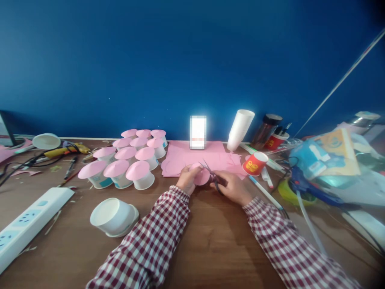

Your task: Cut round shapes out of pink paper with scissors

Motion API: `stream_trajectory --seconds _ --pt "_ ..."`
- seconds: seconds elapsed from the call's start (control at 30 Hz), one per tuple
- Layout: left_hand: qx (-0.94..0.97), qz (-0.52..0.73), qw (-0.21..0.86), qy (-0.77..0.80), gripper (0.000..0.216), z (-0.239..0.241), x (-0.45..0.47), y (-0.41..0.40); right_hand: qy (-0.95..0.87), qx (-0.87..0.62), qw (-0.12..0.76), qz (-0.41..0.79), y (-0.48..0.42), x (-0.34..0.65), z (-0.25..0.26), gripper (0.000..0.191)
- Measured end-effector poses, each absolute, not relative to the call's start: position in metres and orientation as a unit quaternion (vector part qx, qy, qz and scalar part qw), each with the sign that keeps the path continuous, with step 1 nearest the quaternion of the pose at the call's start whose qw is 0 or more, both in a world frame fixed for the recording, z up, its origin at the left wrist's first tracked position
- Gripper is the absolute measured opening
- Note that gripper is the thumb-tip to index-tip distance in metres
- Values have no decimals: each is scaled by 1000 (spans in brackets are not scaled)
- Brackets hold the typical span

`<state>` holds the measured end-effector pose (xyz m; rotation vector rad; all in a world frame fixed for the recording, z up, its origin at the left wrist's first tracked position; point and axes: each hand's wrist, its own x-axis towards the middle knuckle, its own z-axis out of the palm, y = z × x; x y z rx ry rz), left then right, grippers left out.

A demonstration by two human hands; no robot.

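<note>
My left hand (189, 179) is closed on a round piece of pink paper (202, 177), near the middle of the table. In my right hand (233, 186) is a pair of scissors (213, 175), its fingers wrapped round the handles. The scissor blades point up and left, close against the edge of the pink circle. Whether the blades touch the paper I cannot tell. Behind both hands lie sheets of pink paper (192, 154). To the left stand several white paper cups (144, 181), each topped with a shallow pink paper cone (137, 170).
An upended white tub (110, 216) sits near my left forearm, with a power strip (33, 220) further left. A leaning stack of white cups (240, 128), a red paper cup (255, 163) and a blue glue gun (313, 188) are on the right. A blue wall (180, 60) stands behind.
</note>
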<state>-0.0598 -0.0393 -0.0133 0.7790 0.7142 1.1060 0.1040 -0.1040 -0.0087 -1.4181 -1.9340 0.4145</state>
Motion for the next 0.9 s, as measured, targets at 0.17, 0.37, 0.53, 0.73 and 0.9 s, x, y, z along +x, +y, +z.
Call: stream_trajectory --seconds 0.17,0.37,0.53,0.73,0.9 --pt "354 494 728 318 23 -13 -61 -39 -747 -545 347 157 -104 104 -8 37" --pt "361 496 726 310 22 -18 -62 -38 -749 -543 341 165 -104 105 -7 34" --pt "368 496 724 308 23 -17 -61 -38 -748 -540 346 169 -105 106 -6 32" --pt "376 486 726 309 24 -15 -63 -39 -723 -541 376 207 -103 104 -8 34" --pt "348 489 721 347 30 -13 -62 -39 -627 -537 441 352 -99 105 -11 42"
